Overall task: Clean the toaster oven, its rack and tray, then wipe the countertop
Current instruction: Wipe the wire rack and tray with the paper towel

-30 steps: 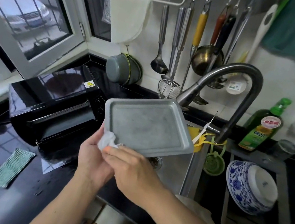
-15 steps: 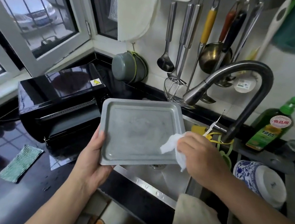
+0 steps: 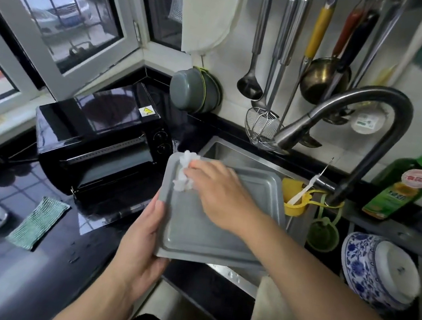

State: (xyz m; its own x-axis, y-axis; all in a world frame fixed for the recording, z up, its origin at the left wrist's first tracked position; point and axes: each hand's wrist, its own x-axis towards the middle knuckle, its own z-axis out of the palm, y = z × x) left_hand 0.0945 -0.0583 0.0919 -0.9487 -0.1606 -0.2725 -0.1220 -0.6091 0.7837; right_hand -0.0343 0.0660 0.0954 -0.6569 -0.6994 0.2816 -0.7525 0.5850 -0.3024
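Note:
I hold a grey metal baking tray (image 3: 199, 239) above the sink's near edge. My left hand (image 3: 143, 249) grips its near left corner, thumb on the rim. My right hand (image 3: 219, 192) pinches a crumpled white paper wad (image 3: 184, 173) and presses it against the tray's far left corner. The black toaster oven (image 3: 101, 141) stands on the dark countertop (image 3: 3, 273) to the left, its glass door hanging open. A green striped cloth (image 3: 37, 223) lies flat in front of the oven.
A curved faucet (image 3: 372, 125) arches over the steel sink (image 3: 236, 154). Right of it stand a green soap bottle (image 3: 406, 187) and a blue-and-white bowl (image 3: 378, 271). Utensils hang on the wall behind. A beige towel (image 3: 278, 319) drapes over the sink's front edge.
My right hand carried the paper wad from the tray's near left corner to its right edge, then across to the far left corner. The tray dropped lower and flatter.

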